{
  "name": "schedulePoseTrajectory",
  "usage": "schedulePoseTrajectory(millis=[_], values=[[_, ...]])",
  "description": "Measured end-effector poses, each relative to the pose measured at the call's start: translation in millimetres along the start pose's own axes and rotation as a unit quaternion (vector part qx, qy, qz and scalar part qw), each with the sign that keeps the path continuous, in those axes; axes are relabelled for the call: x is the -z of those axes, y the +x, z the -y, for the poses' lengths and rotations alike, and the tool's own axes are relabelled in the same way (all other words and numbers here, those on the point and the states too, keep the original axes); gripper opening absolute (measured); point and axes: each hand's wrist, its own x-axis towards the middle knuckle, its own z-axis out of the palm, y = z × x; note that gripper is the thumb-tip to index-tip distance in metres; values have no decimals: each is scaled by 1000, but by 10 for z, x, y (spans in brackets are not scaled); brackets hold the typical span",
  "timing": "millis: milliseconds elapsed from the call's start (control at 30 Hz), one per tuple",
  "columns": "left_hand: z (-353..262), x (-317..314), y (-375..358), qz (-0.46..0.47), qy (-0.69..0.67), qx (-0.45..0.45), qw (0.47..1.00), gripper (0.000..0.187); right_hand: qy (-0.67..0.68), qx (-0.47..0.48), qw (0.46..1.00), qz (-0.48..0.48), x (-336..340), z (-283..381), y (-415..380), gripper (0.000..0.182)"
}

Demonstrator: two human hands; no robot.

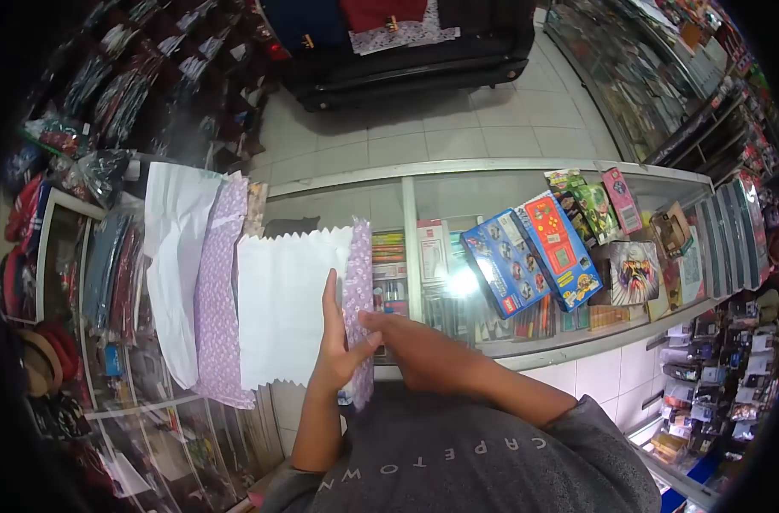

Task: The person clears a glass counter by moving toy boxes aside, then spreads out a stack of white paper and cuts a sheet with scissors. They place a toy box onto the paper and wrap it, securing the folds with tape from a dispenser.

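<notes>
A sheet with a white back [288,299] and zigzag-cut edges lies over the glass counter. Along its right side runs a folded strip of purple floral print [358,282]. My left hand [338,352] rests on edge at this fold, its fingers stretched out and its thumb pointing toward the right hand. My right hand [415,346] has its fingertips closed at the outer edge of the floral strip; most of its fingers are hidden. To the left, a second purple floral piece [218,299] hangs beside a creased white piece [177,256].
On the glass counter [492,175] to the right lie two blue boxes [506,263], a box with a colourful burst picture [635,274], green packets [596,209] and a pink box [622,200]. Packaged garments [116,274] stand at the left. A dark display unit [406,73] stands across the aisle.
</notes>
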Motion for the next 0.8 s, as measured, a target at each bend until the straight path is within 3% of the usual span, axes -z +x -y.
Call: schedulePoseTrajectory(millis=[67, 133, 200, 333, 433, 667, 733, 800], values=[[16, 79, -39, -17, 16, 22, 1000, 104, -11, -14, 1000, 14, -41, -50, 31, 68], [103, 171, -76, -17, -102, 101, 990, 99, 4, -45, 999, 21, 15, 5, 66, 60], [149, 270, -169, -35, -117, 105, 987, 96, 16, -76, 997, 28, 62, 37, 115, 53], [123, 470, -337, -56, -180, 94, 978, 91, -55, -60, 994, -68, 53, -66, 195, 40], [107, 653, -446, -134, -157, 11, 978, 93, -133, -82, 980, -120, 59, -137, 255, 49], [-189, 1084, -634, -131, -228, 4, 965, 97, -230, -14, 967, -105, -269, -165, 579, 63], [-189, 1134, -617, -118, -221, -4, 968, 98, -241, -55, 966, -75, -379, -180, 668, 69], [-182, 1145, -602, -103, -211, -16, 972, 99, -377, -16, 925, -38, -515, -286, 730, 70]])
